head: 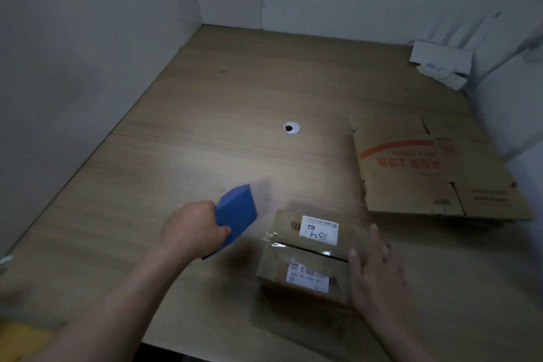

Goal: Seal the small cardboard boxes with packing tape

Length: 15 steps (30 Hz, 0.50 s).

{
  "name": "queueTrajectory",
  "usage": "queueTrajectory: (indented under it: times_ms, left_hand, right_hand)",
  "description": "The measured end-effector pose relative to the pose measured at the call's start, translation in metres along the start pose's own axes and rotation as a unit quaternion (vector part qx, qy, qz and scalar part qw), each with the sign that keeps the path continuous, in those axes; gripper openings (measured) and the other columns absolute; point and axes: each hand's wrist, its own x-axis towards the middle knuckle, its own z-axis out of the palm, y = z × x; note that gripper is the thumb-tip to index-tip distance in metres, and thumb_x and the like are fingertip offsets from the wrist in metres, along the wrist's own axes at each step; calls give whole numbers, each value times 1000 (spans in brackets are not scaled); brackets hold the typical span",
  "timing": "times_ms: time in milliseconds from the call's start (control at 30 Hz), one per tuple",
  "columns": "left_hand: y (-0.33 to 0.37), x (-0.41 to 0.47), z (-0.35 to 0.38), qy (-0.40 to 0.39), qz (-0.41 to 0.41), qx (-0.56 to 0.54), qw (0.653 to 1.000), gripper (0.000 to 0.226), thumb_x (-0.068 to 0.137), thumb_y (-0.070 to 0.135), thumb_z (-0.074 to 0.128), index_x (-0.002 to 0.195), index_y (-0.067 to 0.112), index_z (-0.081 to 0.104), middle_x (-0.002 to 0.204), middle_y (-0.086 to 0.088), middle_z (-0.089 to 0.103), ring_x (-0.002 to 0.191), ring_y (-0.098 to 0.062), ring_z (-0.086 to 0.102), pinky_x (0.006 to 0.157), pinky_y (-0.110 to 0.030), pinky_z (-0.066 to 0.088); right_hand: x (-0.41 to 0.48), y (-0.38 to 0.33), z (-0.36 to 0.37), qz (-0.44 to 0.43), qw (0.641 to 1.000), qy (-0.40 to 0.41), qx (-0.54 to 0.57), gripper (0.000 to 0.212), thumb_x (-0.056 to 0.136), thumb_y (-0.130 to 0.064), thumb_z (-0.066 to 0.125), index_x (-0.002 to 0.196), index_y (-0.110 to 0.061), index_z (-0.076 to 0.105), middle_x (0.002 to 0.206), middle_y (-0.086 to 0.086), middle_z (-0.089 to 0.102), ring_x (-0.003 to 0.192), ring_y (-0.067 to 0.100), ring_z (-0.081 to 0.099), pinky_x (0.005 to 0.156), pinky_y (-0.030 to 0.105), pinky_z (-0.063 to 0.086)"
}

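A small cardboard box (305, 256) with two white labels lies on the wooden desk (205, 132) near its front edge; its top flaps meet at a dark seam with clear tape glinting along it. My left hand (191, 229) grips a blue tape dispenser (235, 214), held just left of the box and a little above the desk. My right hand (376, 270) rests with straight fingers against the box's right side.
A flattened larger carton (426, 170) with red print lies at the right. A round cable grommet (292, 127) sits mid-desk. White devices (440, 63) stand at the back right corner. White partition walls close off the left and back. Something yellow (20, 341) shows at the bottom left.
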Motion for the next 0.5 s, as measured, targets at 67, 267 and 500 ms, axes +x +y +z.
queueTrajectory:
  times_ms: [67, 267, 500]
  left_hand:
    - [-3, -1, 4, 14, 5, -22, 1000, 25, 85, 46, 66, 94, 26, 55, 79, 7, 60, 68, -10, 61, 61, -29, 56]
    - [-13, -7, 9, 26, 12, -57, 998, 26, 85, 48, 66, 95, 25, 56, 79, 7, 59, 71, -10, 59, 65, -31, 56]
    - [-29, -14, 9, 31, 5, -83, 996, 24, 85, 47, 66, 94, 26, 56, 79, 9, 59, 72, -9, 59, 68, -31, 57]
  right_hand:
    - [2, -14, -6, -123, 989, 29, -73, 70, 95, -64, 28, 156, -40, 5, 165, 6, 6, 151, 29, 14, 116, 54, 24]
    - [29, -55, 18, -363, 894, -123, -231, 72, 92, -76, 13, 154, -48, -9, 160, -4, -30, 149, 21, -27, 119, 43, -11]
    - [28, -57, 30, -324, 892, -175, -261, 74, 88, -82, 10, 151, -53, -17, 161, -6, -32, 152, 21, -19, 122, 47, -3]
